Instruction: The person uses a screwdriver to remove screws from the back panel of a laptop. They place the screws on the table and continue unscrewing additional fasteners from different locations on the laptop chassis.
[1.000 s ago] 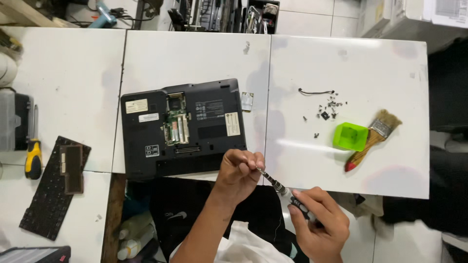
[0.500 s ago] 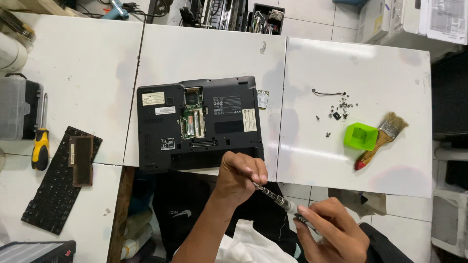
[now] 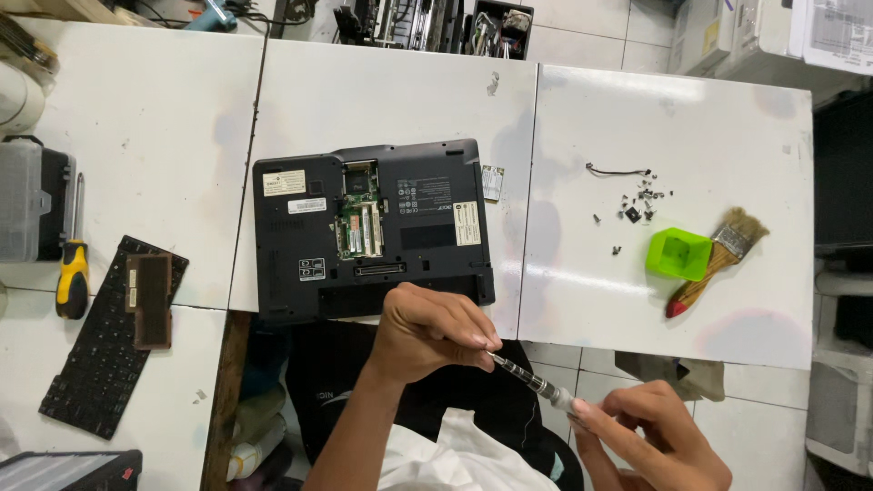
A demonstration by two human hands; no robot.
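Left hand was curled into a loose fist, knuckles up, forearm rising from bottom centre; fingertips pinched the tip end of a slim metal screwdriver. Right hand sat lower and to the right, palm partly up, fingers bent, thumb and forefinger closed on the tool's butt end. Both hands were held off the near edge of the table, over the person's lap.

Screwdriver: long axis ran diagonally, upper-left to lower-right, between the two hands; thin dark shaft w/ knurled silver-grey handle section toward the right hand. Tip was hidden in the left fingers, so bit type can't be told.

Just beyond the left hand lay a black laptop, upside down, flat, matte plastic base w/ white labels and one open bay showing green circuit boards. A small card sat just beside its far-right corner.

Beyond the right hand, well apart: scatter of small dark screws and a short black wire; nearer, a bright green square plastic cup touching a wood-handled paintbrush w/ red handle end, tan bristles.

Far to the left of the left hand: loose black keyboard lying tilted, brown rectangular piece on top of it; yellow-handled screwdriver beside a clear plastic case.
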